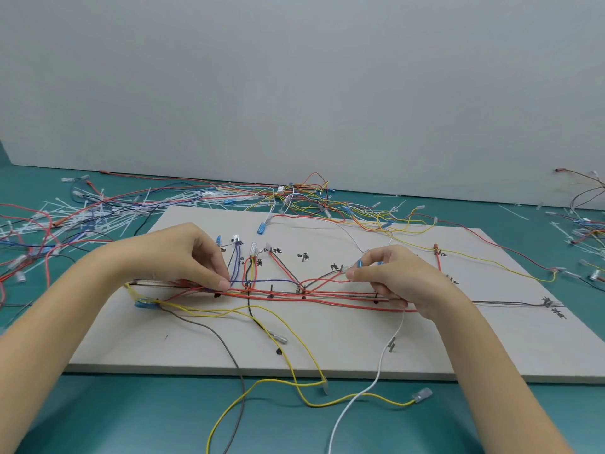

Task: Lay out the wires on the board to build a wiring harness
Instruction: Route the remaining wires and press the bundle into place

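A white board point(327, 352) with black pegs and handwritten labels lies on the teal table. Red, blue, yellow, grey and black wires run along its middle as a bundle point(311, 294). My left hand point(183, 257) pinches the blue wire point(262, 280) and the bundle near a peg at the board's left centre. My right hand point(393, 276) pinches a red wire's end with a clear terminal point(347, 268) between thumb and forefinger, and its lower fingers hold a white wire point(389, 348) that trails off the board's front edge.
A heap of loose wires and white cable ties point(98, 214) covers the table at the left and behind the board. More wires point(586, 224) lie at the right edge. Yellow point(294, 385) and grey point(240, 381) wires hang over the front edge. A grey wall stands behind.
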Motion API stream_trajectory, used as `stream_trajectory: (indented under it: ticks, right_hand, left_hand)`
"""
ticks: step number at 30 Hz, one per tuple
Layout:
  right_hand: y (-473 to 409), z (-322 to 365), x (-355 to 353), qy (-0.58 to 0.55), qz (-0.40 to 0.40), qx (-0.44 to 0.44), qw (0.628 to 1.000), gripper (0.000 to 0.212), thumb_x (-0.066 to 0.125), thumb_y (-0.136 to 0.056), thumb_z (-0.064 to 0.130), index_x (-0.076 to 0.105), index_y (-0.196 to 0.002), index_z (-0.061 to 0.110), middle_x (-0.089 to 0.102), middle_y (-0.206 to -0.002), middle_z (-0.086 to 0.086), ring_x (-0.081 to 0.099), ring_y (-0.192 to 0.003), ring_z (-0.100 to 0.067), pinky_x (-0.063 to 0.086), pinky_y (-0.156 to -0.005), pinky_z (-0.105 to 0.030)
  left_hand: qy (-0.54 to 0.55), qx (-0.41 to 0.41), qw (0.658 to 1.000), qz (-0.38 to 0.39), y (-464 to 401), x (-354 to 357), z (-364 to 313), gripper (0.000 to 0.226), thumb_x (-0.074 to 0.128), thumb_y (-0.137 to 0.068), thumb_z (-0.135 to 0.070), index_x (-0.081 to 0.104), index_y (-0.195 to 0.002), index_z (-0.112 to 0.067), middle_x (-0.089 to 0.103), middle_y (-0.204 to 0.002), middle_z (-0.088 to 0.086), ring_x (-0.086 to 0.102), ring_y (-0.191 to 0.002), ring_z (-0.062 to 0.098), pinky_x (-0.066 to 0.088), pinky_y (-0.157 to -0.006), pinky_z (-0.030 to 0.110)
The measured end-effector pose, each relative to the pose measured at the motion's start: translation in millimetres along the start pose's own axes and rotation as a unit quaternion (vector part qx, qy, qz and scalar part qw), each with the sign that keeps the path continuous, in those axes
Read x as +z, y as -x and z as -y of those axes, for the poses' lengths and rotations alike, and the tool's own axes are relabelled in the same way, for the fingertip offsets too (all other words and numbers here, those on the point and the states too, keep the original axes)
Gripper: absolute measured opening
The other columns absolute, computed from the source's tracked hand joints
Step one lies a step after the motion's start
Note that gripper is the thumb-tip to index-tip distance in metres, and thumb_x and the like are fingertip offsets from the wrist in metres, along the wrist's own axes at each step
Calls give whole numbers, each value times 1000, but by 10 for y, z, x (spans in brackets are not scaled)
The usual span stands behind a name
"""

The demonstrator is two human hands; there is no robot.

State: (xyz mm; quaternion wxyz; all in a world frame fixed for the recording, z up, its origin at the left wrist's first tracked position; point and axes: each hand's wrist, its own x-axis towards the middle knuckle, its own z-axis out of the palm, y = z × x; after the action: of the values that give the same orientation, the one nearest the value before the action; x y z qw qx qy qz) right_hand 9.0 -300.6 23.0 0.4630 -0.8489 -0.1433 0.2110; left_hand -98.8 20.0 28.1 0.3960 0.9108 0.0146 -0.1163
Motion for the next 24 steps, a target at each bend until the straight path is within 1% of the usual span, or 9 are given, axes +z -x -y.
stream_trajectory:
  ticks: [2, 3, 5, 7, 9, 12, 16, 21, 24]
  right_hand:
    - [5, 5, -13, -9, 6, -1, 1000, 15, 77, -80, 25, 68, -69, 19, 43, -46, 2, 30, -34, -8, 24, -34, -16]
    - [8, 11, -18, -14, 10, -1, 1000, 12, 76, -80, 25, 69, -73, 19, 43, -45, 2, 29, -34, -9, 24, -34, -16]
    - [13, 22, -27, -30, 20, -2, 999, 7, 75, -81, 23, 71, -81, 18, 43, -45, 2, 27, -34, -10, 24, -35, -17]
    - [15, 27, -36, -46, 28, -2, 999, 8, 73, -82, 20, 72, -89, 16, 44, -44, 2, 27, -33, -10, 24, -35, -17]
    - [24, 30, -41, -59, 40, -6, 997, 12, 70, -84, 17, 71, -96, 14, 45, -43, 1, 29, -32, -11, 26, -35, -17]
    - [44, 43, -30, -94, 73, -15, 993, 18, 66, -86, 11, 70, -104, 10, 45, -41, -1, 33, -31, -12, 29, -35, -18]
    - [76, 85, -23, -136, 105, -21, 985, 20, 62, -88, 7, 71, -106, 7, 46, -42, -3, 37, -30, -13, 32, -34, -18]
    - [89, 113, -18, -164, 108, -35, 980, 22, 57, -89, 7, 72, -104, 6, 48, -42, -2, 41, -31, -12, 35, -36, -18]
    - [82, 118, 12, -215, 99, -26, 971, 20, 57, -90, 11, 72, -103, 6, 53, -47, -1, 46, -36, -11, 36, -36, -17]
  left_hand:
    - [-1, 5, 1000, 1, 13, -39, 17, 29, 81, -62, -48, 79, -82, -27, 76, -83, -1, 72, -82, 14, 55, -80, 23]
    - [-6, 3, 1000, 3, 16, -46, 22, 25, 82, -64, -44, 79, -82, -27, 76, -84, -1, 72, -82, 14, 54, -81, 25]
    - [-6, -11, 1000, 7, 14, -34, 27, 13, 83, -69, -33, 78, -80, -29, 76, -81, 1, 71, -78, 13, 53, -79, 23]
    - [1, -27, 1000, 3, 4, -18, 28, 15, 85, -70, -26, 76, -82, -29, 75, -77, 5, 68, -72, 11, 52, -77, 25]
    - [0, -39, 999, -5, -5, -10, 23, 19, 87, -68, -27, 74, -82, -30, 75, -75, 6, 67, -68, 12, 51, -77, 30]
    - [-21, -45, 999, -11, -22, 15, 22, 19, 89, -64, -27, 74, -77, -29, 74, -73, 4, 64, -62, 10, 51, -72, 30]
    - [-47, -51, 997, -18, -52, 47, 34, 17, 89, -64, -27, 75, -74, -29, 72, -71, 1, 61, -59, 7, 50, -71, 31]
    - [-55, -42, 997, -22, -68, 57, 33, 16, 89, -64, -26, 75, -72, -26, 72, -72, 3, 62, -62, 10, 52, -75, 37]
    - [-71, -28, 996, -40, -67, 64, 13, 14, 89, -63, -26, 76, -66, -28, 74, -75, -2, 68, -72, 18, 54, -82, 39]
